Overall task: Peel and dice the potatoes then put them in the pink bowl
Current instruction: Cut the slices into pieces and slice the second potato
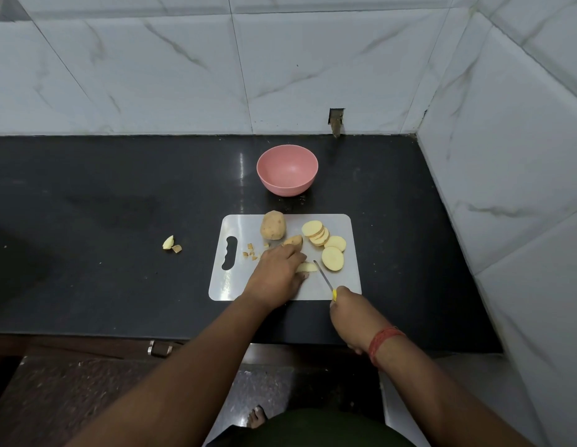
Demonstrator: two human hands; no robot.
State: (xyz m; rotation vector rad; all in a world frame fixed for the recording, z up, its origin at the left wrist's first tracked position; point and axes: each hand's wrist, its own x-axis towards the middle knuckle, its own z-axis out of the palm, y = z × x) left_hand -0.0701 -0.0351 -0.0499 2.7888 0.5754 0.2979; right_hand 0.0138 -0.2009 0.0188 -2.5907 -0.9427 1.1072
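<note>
Left hand [276, 269]: palm down at centre frame on the cutting board [345, 285], fingers curled over a pale potato strip [307, 268]; the strip's long axis runs left-right and its right end shows past the fingertips.

Right hand [347, 312]: closed round the yellow handle of a knife [323, 279]. One blade, thin, pointing to the upper left, tip just beside the strip.

Potato slices [326, 245]: about six round discs, pale yellow, flat faces up, overlapping in a row that runs from upper left to lower right, right of the left hand.

Whole potato [273, 225]: one, unpeeled, tan, long axis roughly up-down in frame, at the board's upper edge.

Potato end piece [293, 242]: one, skin on, touching the left hand's knuckles.

Small bits [251, 251]: several, brownish, near the board's handle slot.

Pink bowl [287, 171]: one, upright, above the board, well apart from the cut pieces.

Scraps [171, 244]: two, on the black counter [87, 221], left of the board.
</note>
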